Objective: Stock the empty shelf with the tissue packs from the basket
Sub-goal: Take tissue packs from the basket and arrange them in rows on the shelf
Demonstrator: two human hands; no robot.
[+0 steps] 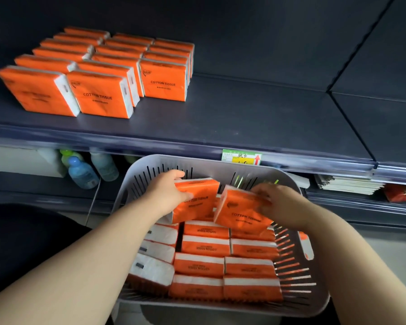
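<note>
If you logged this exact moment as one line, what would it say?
left hand: gripping orange tissue pack | right hand: gripping second orange pack | both over grey slotted basket | dark shelf: partly stocked

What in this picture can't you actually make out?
- Price tag on the shelf edge: writing too small and blurred.
- Lower layers in the basket: covered by top packs.
- Left hand's fingertips: behind its pack.
- Bottles below: partly hidden by the shelf.

1. Both bare forearms reach in from the lower corners of the frame toward its centre.
2. The left hand (171,191) has its fingers curled closed, thumb forward.
3. The right hand (279,205), slightly blurred, has its fingers clamped closed.
</note>
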